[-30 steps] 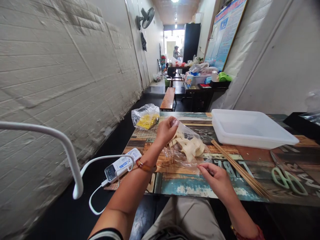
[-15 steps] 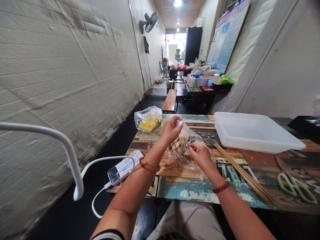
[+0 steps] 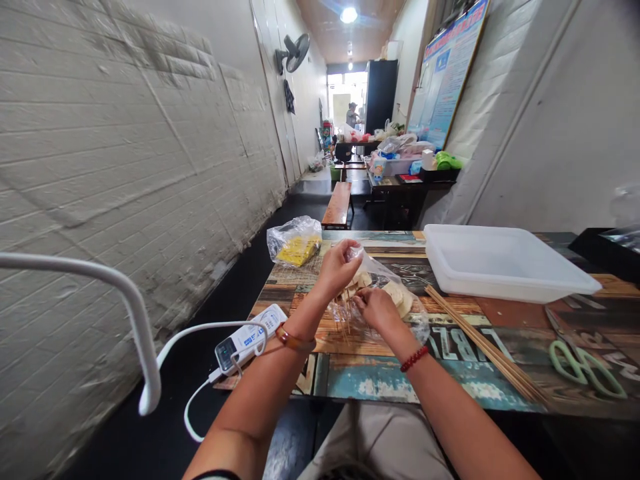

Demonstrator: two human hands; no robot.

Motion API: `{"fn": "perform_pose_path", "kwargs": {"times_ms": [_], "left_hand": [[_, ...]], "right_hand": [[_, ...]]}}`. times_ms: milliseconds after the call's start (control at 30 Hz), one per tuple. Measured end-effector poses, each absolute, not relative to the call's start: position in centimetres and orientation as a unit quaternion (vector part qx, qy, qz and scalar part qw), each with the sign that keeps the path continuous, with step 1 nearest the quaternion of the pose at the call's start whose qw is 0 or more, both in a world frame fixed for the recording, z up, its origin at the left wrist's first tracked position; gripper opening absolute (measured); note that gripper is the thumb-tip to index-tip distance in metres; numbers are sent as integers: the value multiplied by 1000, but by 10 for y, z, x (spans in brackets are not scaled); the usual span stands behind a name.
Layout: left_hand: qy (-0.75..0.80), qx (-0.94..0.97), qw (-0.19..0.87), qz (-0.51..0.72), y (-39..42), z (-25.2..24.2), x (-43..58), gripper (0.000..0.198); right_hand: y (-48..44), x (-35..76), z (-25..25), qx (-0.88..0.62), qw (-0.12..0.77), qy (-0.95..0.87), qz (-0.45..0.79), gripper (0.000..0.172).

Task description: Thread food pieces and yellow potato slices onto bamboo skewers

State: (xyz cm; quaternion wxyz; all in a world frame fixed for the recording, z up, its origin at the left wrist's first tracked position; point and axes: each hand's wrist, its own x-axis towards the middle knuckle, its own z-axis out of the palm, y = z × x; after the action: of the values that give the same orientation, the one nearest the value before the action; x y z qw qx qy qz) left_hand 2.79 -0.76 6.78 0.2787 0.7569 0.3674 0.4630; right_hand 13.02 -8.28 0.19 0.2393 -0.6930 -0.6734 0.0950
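My left hand (image 3: 338,267) is closed, pinching the top edge of a clear plastic bag (image 3: 400,303) that holds pale flat pieces of food. My right hand (image 3: 374,308) is closed on the same bag lower down, its fingers curled into the plastic near the bag's mouth. The bag lies on a painted wooden table (image 3: 360,373). A bundle of bamboo skewers (image 3: 480,347) lies just right of the bag.
A white plastic tray (image 3: 505,260) stands at the back right, green-handled scissors (image 3: 585,360) at the right. A second bag with yellow food (image 3: 295,243) lies at the back left, a white power bank (image 3: 247,337) with cable at the left edge. A person stands far down the corridor.
My right hand has come up from the near table edge to the bag and closed on it beside my left hand. The left hand has kept its pinch on the bag's top.
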Motion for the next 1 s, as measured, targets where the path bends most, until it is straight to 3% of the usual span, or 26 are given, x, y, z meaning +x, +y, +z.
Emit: {"fn": "perform_pose_path", "kwargs": {"times_ms": [267,433,767,1000], "left_hand": [[330,815,145,454,-38,67,10,55],[292,812,44,504,-91,67,16,52],[198,848,314,377,-165,3,84,22],[268,797,408,356,-162,-14,91,15]], "right_hand": [[-153,172,7,-670,302,-676,55,27],[-189,240,-20,-725,336,-601,7,29],[-219,328,-68,-790,140,-582,-133,33],[-221,317,-78,-802,129,-569,-126,21]]}}
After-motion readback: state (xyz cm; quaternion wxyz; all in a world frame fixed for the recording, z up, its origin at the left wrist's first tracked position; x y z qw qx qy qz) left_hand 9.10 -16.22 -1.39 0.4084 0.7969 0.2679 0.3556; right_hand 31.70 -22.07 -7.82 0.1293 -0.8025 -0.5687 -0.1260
